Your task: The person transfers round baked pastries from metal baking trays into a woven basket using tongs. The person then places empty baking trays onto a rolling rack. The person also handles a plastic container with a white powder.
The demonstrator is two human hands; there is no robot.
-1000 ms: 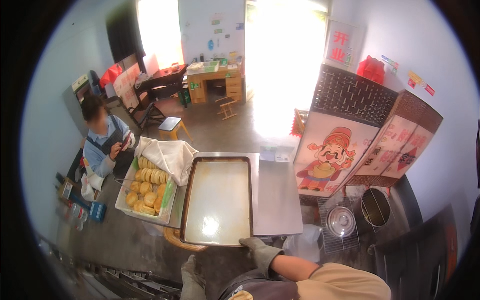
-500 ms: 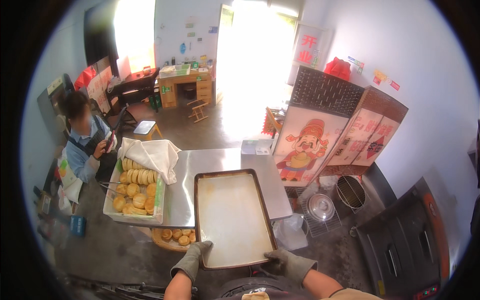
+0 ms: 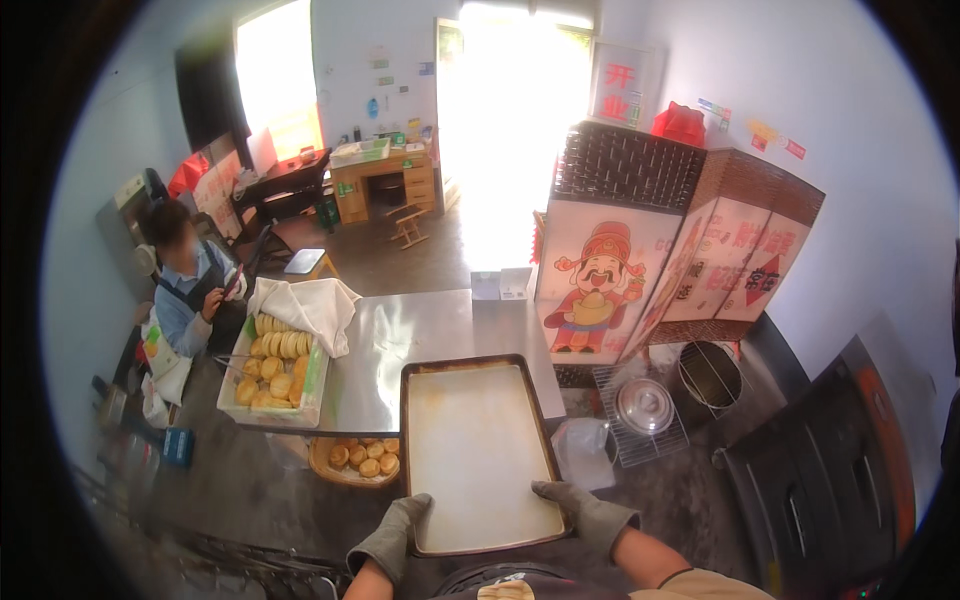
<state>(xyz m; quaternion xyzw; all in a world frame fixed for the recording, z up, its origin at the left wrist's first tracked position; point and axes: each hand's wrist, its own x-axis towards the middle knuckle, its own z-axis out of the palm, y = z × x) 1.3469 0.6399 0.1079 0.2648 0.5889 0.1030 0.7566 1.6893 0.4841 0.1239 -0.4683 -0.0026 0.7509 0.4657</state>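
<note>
A bare baking tray (image 3: 485,455) with a dark rim and pale base is held in front of me. My left hand (image 3: 393,535), in a grey-green oven glove, is closed on its near left corner, thumb over the rim. The near right corner is gripped by my right hand (image 3: 590,515), gloved the same way. The tray's far end lies over the near edge of a metal table (image 3: 400,340); whether it touches I cannot tell. On the table's left stands a white crate (image 3: 318,400) of round flatbreads (image 3: 270,375), partly under a white cloth (image 3: 305,310).
Below the table's near edge sits a basket of flatbreads (image 3: 360,462). At the left, a person (image 3: 190,290) holds a phone. A folding screen (image 3: 610,260) stands at right, with a lidded pot (image 3: 643,405) on a wire rack and a dark oven-like appliance (image 3: 810,490) nearer me.
The tray has come back toward me, less of it now over the table, with both hands still on its corners. My view has shifted slightly too.
</note>
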